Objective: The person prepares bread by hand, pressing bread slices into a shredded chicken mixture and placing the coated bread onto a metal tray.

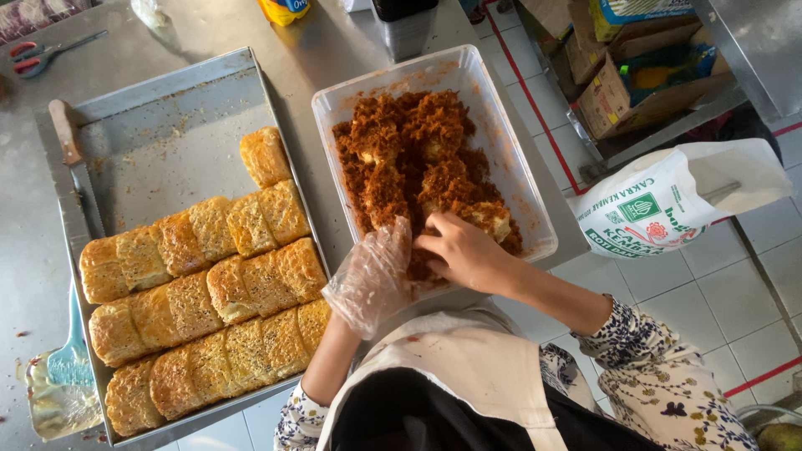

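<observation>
head | left hand (373, 276) in clear glove, grip loose on nothing, at near rim of plastic tub (501, 138) frame centre | right hand (464, 250) bare, grip pinching brown floss (409, 159) inside tub | bun tray (167, 108) left, its upper half bare | bench (317, 50) edge just right of tub

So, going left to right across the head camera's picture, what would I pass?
Red-handled scissors → knife → metal tray of golden buns → gloved left hand → bare right hand in the clear tub of brown shredded topping → white printed sack.
</observation>
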